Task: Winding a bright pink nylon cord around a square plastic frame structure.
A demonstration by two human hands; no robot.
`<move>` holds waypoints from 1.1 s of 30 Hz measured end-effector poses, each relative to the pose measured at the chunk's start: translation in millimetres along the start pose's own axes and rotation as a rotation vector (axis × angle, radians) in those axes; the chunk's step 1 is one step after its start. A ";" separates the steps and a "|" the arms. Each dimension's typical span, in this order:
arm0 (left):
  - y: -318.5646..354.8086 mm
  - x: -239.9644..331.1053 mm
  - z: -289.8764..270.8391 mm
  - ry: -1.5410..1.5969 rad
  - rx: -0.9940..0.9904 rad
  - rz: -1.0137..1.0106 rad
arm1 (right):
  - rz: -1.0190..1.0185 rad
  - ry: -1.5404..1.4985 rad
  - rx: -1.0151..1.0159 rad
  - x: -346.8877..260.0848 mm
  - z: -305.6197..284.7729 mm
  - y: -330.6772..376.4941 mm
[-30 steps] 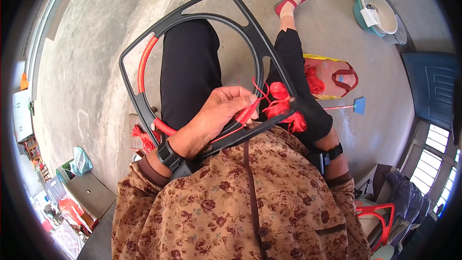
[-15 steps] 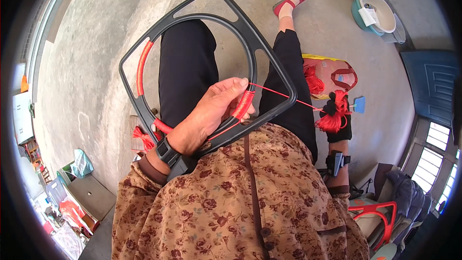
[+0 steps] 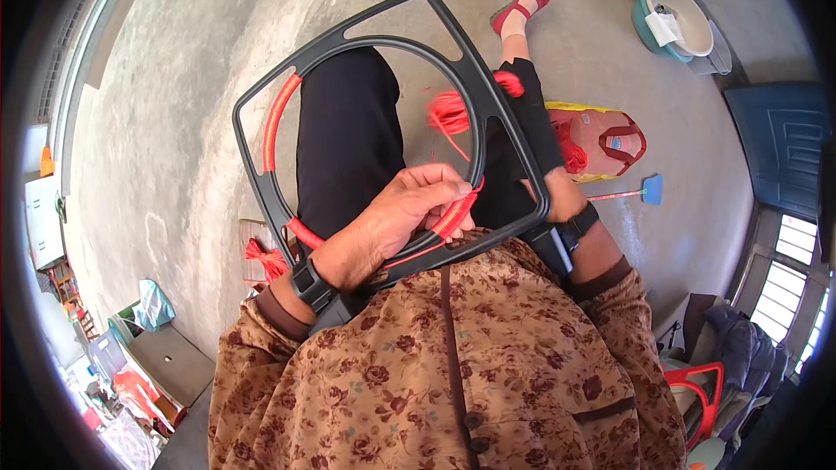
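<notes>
Red cord bundle (image 3: 448,111) sits near my gloved right hand (image 3: 535,129), finger state can't tell, left hand (image 3: 396,218) fingers pinching the red coils (image 3: 456,218) on the black frame (image 3: 477,80) over my lap; mid-wrapping, I'd say, next move calls for bundle round the frame, even tension.

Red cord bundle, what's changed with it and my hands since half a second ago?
The gloved right hand has swung left and away from your body; its grip is hard to make out. The red cord bundle went with it and now shows partly through the black frame. The frame shifted slightly right. Unchanged: the left hand pinches the wrapped section.
</notes>
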State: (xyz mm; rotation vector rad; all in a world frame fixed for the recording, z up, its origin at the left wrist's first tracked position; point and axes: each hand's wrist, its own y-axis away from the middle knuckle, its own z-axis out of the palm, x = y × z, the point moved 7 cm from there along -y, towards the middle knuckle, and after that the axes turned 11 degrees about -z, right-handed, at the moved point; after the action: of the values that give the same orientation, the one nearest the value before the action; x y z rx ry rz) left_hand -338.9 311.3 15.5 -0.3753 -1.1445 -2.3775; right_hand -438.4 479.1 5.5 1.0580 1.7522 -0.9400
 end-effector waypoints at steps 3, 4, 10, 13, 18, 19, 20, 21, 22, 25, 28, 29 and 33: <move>-0.2 -2.1 -0.3 0.037 0.004 -0.001 | -0.087 -0.241 -0.339 -14.0 16.7 34.6; 0.3 -2.3 -1.3 0.053 0.007 0.017 | -0.060 -0.347 -0.389 -13.4 20.9 41.1; -5.6 -0.6 -3.7 0.070 -0.076 0.076 | 0.299 -0.905 -0.304 9.3 52.1 14.9; -4.7 -3.9 -8.4 0.045 -0.024 0.061 | 0.309 -0.846 -0.335 2.7 48.5 9.0; -4.6 -2.9 -8.6 -0.033 0.003 0.131 | -0.123 -0.194 -0.564 -40.5 11.5 22.4; -5.4 -2.1 -9.3 -0.052 0.016 0.140 | -0.285 -0.091 -0.566 -54.3 8.4 23.2; -6.6 -1.0 -9.8 -0.072 0.030 0.150 | -0.295 -0.082 -0.565 -59.4 6.6 22.7; -8.0 -1.5 -11.9 -0.110 0.084 0.144 | -0.052 -0.321 -0.461 -50.2 9.0 20.1; -8.9 -2.1 -11.7 -0.111 0.095 0.135 | 0.065 -0.411 -0.390 -45.9 11.7 18.1; -8.4 -0.4 -10.6 -0.096 0.121 0.140 | 0.073 -0.434 -0.237 -44.5 21.0 12.4; -5.1 1.0 -9.9 -0.086 0.145 0.134 | 0.068 -0.200 -0.168 -36.0 21.7 7.9; -2.7 1.8 -9.8 -0.090 0.147 0.139 | 0.159 -0.173 -0.197 -28.6 23.1 10.1; 0.1 0.7 -7.1 -0.076 0.137 0.122 | 0.216 -0.192 -0.315 -25.6 22.0 17.7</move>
State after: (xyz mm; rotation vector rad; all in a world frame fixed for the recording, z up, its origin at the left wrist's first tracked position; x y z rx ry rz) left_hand -339.8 305.5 11.5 -0.4780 -1.2735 -2.1821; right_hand -409.0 458.9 18.6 0.8984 1.5310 -0.5871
